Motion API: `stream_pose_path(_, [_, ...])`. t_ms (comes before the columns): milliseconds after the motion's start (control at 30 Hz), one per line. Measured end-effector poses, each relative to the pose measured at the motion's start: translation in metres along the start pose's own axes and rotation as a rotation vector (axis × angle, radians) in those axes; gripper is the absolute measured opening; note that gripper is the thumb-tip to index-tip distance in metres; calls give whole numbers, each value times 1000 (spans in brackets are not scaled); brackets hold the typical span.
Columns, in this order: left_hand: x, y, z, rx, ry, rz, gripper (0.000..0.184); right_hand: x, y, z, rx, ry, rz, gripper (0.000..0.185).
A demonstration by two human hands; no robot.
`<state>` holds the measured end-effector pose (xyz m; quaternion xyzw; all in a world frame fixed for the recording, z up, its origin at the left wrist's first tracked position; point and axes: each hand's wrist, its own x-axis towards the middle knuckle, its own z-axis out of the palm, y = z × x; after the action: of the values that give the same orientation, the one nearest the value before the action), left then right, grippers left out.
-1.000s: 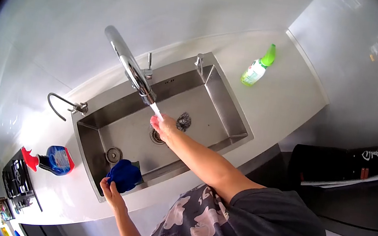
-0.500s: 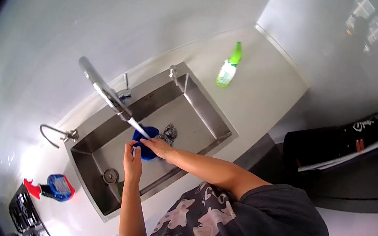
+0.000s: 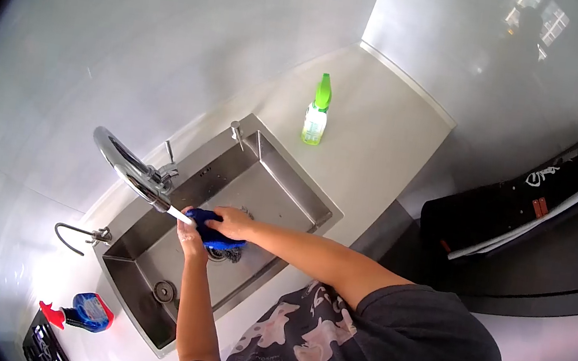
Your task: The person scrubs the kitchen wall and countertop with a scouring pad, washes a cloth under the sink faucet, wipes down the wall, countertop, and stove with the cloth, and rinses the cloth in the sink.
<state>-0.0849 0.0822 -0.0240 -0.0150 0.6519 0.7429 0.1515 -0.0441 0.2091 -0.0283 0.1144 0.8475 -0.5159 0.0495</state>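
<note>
Above the steel sink [image 3: 277, 201], a dark blue cloth [image 3: 216, 235] is held between both of my hands. My right hand [image 3: 231, 223] is closed on its upper right side. On the left edge of it, my left hand [image 3: 190, 234] grips under the stream from the chrome faucet [image 3: 147, 190], and the skin looks wet. A black-and-grey speckled, crumpled thing [image 3: 233, 254] shows just below the cloth; whether it lies in the sink or touches the cloth is unclear. The fingertips are partly hidden by the cloth.
A green-topped spray bottle [image 3: 317, 114] stands on the counter behind the sink's right end. At the left are a blue spray bottle with a red trigger [image 3: 92, 312] and a thin curved tap [image 3: 78, 236]. The drain [image 3: 164, 291] sits in the sink's left end.
The cloth has been raised and gathered between my hands. My left hand moved left and up into the water stream; my right hand shifted slightly left. The camera view also shifted.
</note>
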Motion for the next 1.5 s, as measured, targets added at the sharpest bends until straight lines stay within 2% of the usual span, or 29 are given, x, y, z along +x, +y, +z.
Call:
stream_pose_path(33, [2, -5, -4, -60, 31, -34, 27, -4, -5, 4, -45, 119, -74, 34])
stream_pose_path(133, [11, -37, -23, 97, 140, 43, 31, 0, -15, 20, 108, 251, -129, 37])
stream_pose_path(200, [3, -55, -26, -148, 119, -210, 40, 0, -25, 29, 343, 263, -76, 39])
stream_pose_path(267, [-14, -51, -11, -728, -127, -524, 47, -3, -43, 32, 478, 229, -55, 39])
stream_pose_path(300, [-17, -48, -9, -846, -185, -609, 47, -5, -48, 36, 450, 245, -105, 40])
stream_pose_path(333, [-17, -46, -7, -878, -211, -630, 47, -10, -54, 44, 407, 360, -191, 40])
stream_pose_path(400, [-6, -41, -8, -825, -156, -590, 47, -17, -56, 41, 265, 100, -105, 42])
stream_pose_path(433, [1, -39, -8, -790, -128, -569, 47, -22, -63, 37, 206, 83, -87, 47])
stream_pose_path(500, [13, -33, -11, -743, -69, -553, 48, -21, -62, 45, 160, 180, -110, 55])
stream_pose_path(600, [18, -37, -9, -709, -4, -604, 48, -20, -67, 47, -98, 285, -91, 54])
stream_pose_path(667, [14, -43, -6, -688, 41, -649, 48, -12, -67, 42, -168, 239, -3, 46])
stream_pose_path(767, [5, -57, -4, -591, 170, -697, 48, 1, -48, 37, -228, 220, -69, 45])
stream_pose_path(800, [5, -62, -3, -537, 264, -670, 45, 9, -43, 37, -359, 157, 48, 43])
stream_pose_path(867, [12, -88, -14, -138, 182, -597, 41, 18, -11, 38, -396, 223, -24, 39])
stream_pose_path(900, [-12, -52, -5, -103, 171, -411, 44, 19, -9, 35, -412, 194, 25, 37])
stream_pose_path(933, [-12, -54, -11, -107, 178, -408, 44, 19, -12, 32, -427, 166, 70, 36])
stream_pose_path(1000, [-14, -50, -26, -219, 6, -353, 53, 14, -11, 28, -366, 146, 52, 35])
stream_pose_path(1067, [-17, -41, -39, -294, -13, -343, 55, 16, -1, 29, -179, 68, -120, 34])
stream_pose_path(1100, [-15, -38, -46, -261, -91, -395, 55, 18, -1, 31, -116, 45, -152, 37])
stream_pose_path(1133, [-14, -36, -52, -227, -171, -445, 55, 20, 0, 33, -119, 38, -160, 37])
stream_pose_path(1167, [-16, -35, -53, -232, -164, -440, 55, 21, 2, 33, -85, -23, -131, 36])
stream_pose_path(1200, [-19, -40, -52, -80, -143, -346, 58, 19, 1, 33, -52, -83, -101, 36])
stream_pose_path(1233, [-23, -43, -50, 73, -120, -250, 61, 19, 0, 35, -177, 84, -360, 34])
stream_pose_path(1267, [-24, -50, -51, 71, -115, -245, 61, 18, -1, 33, -178, 82, -366, 34])
stream_pose_path(1333, [-21, -68, -52, 451, -69, -19, 68, 3, -40, 17, 129, -130, 14, 30])
stream_pose_path(1367, [-30, -47, -47, 332, -146, -27, 72, -1, -45, 16, 305, -126, 36, 26])
stream_pose_path(1467, [-13, -95, -48, 237, -112, 87, 69, -8, -66, 1, 473, -149, 62, 22])
stream_pose_path(1500, [-17, -85, -45, 282, -58, 64, 62, -9, -68, -5, 506, -160, 99, 22])
